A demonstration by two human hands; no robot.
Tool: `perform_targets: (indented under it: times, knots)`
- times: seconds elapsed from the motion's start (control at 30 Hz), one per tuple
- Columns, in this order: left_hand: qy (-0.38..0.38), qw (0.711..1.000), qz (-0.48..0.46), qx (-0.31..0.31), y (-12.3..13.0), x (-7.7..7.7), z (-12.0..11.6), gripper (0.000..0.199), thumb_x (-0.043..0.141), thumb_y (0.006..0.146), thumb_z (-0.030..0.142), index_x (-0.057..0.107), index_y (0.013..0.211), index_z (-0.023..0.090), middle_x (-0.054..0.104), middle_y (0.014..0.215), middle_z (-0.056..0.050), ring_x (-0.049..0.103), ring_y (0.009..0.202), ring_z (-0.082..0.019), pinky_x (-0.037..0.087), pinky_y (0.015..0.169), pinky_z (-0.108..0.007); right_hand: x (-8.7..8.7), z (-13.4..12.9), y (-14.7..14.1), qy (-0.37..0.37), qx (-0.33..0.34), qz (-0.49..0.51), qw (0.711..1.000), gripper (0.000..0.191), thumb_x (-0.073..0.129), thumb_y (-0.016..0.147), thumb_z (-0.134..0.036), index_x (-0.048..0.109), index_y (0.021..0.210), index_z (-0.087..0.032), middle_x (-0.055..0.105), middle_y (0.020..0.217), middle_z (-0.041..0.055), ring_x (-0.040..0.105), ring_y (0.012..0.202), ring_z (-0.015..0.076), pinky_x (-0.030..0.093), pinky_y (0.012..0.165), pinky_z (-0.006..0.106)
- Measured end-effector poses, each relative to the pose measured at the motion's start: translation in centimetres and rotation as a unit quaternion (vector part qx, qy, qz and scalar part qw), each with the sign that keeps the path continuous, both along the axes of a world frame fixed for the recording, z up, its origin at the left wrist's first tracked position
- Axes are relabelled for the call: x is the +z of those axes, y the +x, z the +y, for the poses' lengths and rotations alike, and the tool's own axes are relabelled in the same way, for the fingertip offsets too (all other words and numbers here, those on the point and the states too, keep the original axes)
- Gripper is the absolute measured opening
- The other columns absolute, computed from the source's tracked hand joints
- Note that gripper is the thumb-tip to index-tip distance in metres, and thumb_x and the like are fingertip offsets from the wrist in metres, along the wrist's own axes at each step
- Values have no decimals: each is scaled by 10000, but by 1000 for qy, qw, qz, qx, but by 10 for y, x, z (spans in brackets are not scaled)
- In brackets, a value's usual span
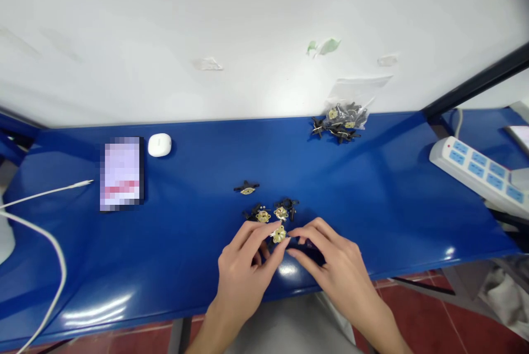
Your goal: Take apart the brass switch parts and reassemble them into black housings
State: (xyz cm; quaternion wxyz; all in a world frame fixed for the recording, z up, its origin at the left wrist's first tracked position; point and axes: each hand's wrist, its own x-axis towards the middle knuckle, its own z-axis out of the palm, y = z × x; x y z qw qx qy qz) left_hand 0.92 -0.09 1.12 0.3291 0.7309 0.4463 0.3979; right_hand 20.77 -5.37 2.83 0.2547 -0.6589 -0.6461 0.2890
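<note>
Brass rosette fitting (279,234), apparently pinched narrowly between left hand (243,271) and right hand (333,266) fingertips, a light, steady grip suiting small parts.

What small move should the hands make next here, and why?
Probably the right hand should close on the brass-and-black part that the left hand touches, since its fingertips sit right beside it and other such parts lie close behind.

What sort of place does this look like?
Probably a small-parts assembly bench: a glossy blue workbench top, small brass-and-black fittings laid out on it, a clear plastic bag of more, and a white power strip with blue panels.
</note>
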Motion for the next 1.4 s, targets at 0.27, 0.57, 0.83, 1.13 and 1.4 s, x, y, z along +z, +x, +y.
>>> perform_targets:
  times: [0.27, 0.57, 0.83, 1.13, 1.4]
  knots:
    - [-10, 999, -7, 38, 1, 2, 1, 196, 819, 1012, 156, 804, 1187, 244, 748, 1027, 2, 644, 632, -54, 547, 566, -186, -12, 4, -10, 42, -37, -19, 998, 143, 658, 1128, -360, 705, 1026, -272, 733, 993, -4, 754, 820, 185, 485, 741, 339]
    - [-6, 1000, -5, 4, -1, -1, -1, 233, 819, 1018, 180, 792, 1232, 266, 741, 1002, 12, 625, 600, -58, 520, 518, -191, 14, 23, 10, 76, -25, -13, 997, 185, 647, 1138, -388, 707, 1012, -267, 744, 990, -16, 735, 847, 156, 500, 810, 314]
    - [10, 998, 19, -56, -4, -3, 1, 203, 836, 1004, 197, 771, 1191, 242, 788, 988, 21, 483, 500, -54, 487, 521, -224, 30, 99, 20, 78, 0, -72, 994, 144, 719, 1097, -393, 762, 1022, -277, 782, 1002, -17, 734, 856, 181, 450, 740, 327]
    - [-2, 998, 37, -59, -4, -4, -1, 169, 792, 1039, 228, 771, 1206, 247, 821, 1052, -6, 533, 495, -59, 517, 537, -224, 0, 127, 10, 34, 22, -74, 996, 180, 740, 1079, -397, 788, 977, -256, 806, 979, 18, 730, 851, 207, 425, 726, 327]
    - [4, 997, 32, -72, -3, -5, 3, 201, 791, 1040, 219, 783, 1239, 250, 808, 1094, -12, 535, 497, -54, 529, 545, -231, 15, 127, 21, 48, -8, 28, 998, 355, 661, 1094, -552, 802, 964, -253, 779, 967, 37, 677, 836, 206, 444, 765, 342]
